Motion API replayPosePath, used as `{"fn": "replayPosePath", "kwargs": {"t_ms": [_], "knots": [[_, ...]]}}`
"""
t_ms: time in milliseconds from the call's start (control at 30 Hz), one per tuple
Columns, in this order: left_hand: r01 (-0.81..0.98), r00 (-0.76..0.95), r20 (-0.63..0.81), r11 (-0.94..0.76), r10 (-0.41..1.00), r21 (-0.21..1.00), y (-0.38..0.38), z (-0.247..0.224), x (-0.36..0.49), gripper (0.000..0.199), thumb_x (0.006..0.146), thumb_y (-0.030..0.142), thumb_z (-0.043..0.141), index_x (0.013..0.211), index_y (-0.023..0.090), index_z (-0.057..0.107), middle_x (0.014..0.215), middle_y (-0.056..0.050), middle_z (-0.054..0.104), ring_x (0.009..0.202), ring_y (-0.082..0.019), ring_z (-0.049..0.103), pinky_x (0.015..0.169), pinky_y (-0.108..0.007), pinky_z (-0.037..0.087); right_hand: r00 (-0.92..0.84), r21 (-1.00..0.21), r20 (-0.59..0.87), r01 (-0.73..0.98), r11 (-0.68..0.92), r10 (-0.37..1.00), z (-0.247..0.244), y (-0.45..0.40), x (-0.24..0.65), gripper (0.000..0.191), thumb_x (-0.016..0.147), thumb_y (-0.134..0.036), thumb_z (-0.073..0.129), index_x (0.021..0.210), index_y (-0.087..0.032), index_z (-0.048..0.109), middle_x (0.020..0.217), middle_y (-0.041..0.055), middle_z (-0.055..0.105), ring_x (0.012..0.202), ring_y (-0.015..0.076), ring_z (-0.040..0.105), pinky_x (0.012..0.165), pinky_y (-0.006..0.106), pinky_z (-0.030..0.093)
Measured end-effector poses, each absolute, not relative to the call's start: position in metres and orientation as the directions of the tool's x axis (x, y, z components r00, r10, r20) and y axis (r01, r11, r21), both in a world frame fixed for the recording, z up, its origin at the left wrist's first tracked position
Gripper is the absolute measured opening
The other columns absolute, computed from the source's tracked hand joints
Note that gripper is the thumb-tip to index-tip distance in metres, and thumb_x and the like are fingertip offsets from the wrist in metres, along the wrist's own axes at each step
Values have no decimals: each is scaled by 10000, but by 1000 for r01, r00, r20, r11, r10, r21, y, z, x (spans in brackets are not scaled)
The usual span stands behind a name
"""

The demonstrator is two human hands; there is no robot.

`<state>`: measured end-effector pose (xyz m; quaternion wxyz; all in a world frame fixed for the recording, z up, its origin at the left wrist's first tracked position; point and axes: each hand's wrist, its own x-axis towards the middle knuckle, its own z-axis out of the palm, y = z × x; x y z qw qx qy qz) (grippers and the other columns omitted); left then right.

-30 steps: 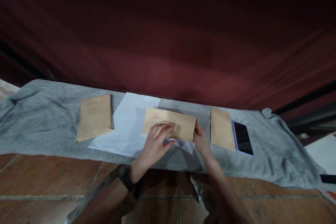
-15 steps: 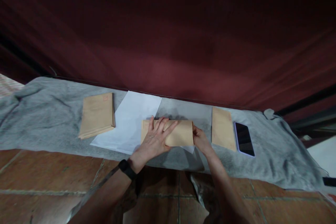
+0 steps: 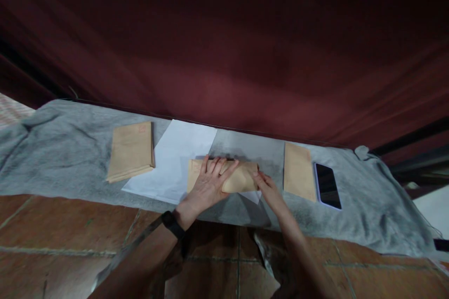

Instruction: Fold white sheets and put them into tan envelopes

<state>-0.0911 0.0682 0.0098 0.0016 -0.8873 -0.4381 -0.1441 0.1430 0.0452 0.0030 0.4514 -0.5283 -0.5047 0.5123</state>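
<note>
A brown paper envelope [image 3: 242,178] lies in front of me, partly over the white paper, its right part bent over in a curved fold. My left hand [image 3: 206,186] rests on its left half with fingers spread, pressing it down. At the envelope's right end, my right hand [image 3: 266,186] pinches the edge between thumb and fingers. The hidden fingertips of my right hand are behind the paper. Under the envelope and to its left spreads the white paper [image 3: 168,159]; a white corner also shows below the envelope.
A stack of brown envelopes [image 3: 131,152] sits at the left. On the right lie a single brown envelope [image 3: 298,171] and a phone [image 3: 327,186] in a purple case. Grey cloth [image 3: 365,205] covers the surface, with a dark red drape [image 3: 224,93] behind and floor tiles [image 3: 70,238] below.
My right thumb has come onto the top of the envelope's right end, and the folded part looks flatter and more dented. My left hand has stayed nearly in place.
</note>
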Motion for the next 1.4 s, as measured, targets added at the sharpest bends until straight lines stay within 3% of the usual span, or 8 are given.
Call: {"fn": "replayPosePath", "kwargs": {"t_ms": [200,433,567,733,833,967,1233,1400], "knots": [[731,639,240,-674,731,105,66,11,-88,1052,759,325,810,1627,294,217,1494,-154,475,1414,-367,409,1242,-600,123,-67,-973,-231,-6,-232,971,-5,45,135,497,784,-600,745,1109,-225,760,1101,72,780,1000,283,714,971,457,530],[792,542,282,-593,792,145,80,20,-111,1025,762,340,781,1625,260,234,1458,-163,509,1377,-373,443,1244,-601,115,108,-985,-114,-144,-98,988,-8,58,149,539,846,-703,608,1069,-232,746,1087,84,770,975,259,700,864,396,562],[878,395,325,-457,859,140,94,21,-141,1039,780,385,760,1631,208,192,1451,-195,499,1376,-390,439,1229,-630,129,205,-962,19,270,-37,979,-20,69,164,405,827,-557,653,1029,-218,744,1037,86,746,899,241,662,861,401,533],[907,343,260,-390,903,157,102,18,-160,1105,749,391,793,1636,235,153,1447,-190,499,1362,-401,455,1206,-670,158,27,-610,58,792,14,998,-31,67,154,436,855,-330,654,1283,-252,680,1281,98,675,1178,290,565,1015,434,445],[907,347,214,-384,913,172,102,15,-161,1129,729,374,809,1635,254,147,1442,-176,506,1370,-399,450,1205,-670,160,32,-409,1,912,-29,999,-28,64,144,564,856,-334,699,1402,-242,592,1383,118,618,1243,323,514,1021,456,406],[903,365,156,-390,918,182,101,11,-165,1145,710,349,814,1633,281,140,1451,-159,503,1370,-392,456,1201,-662,167,51,-317,-44,946,-63,998,-21,62,140,554,879,-378,692,1407,-256,580,1356,126,624,1227,335,517,988,454,393],[893,377,99,-390,921,225,103,1,-176,1139,709,352,811,1633,292,149,1449,-147,503,1360,-378,466,1208,-661,146,125,-338,-94,929,-150,988,-22,65,143,502,783,-395,779,1226,-186,669,1247,160,651,1172,353,536,951,428,400],[890,384,77,-391,920,234,104,2,-174,1131,717,356,804,1635,295,146,1455,-150,498,1376,-377,452,1206,-668,144,130,-526,-120,833,-174,984,-26,66,152,150,744,-309,769,853,-222,713,998,83,698,1073,293,580,960,406,397]]}}
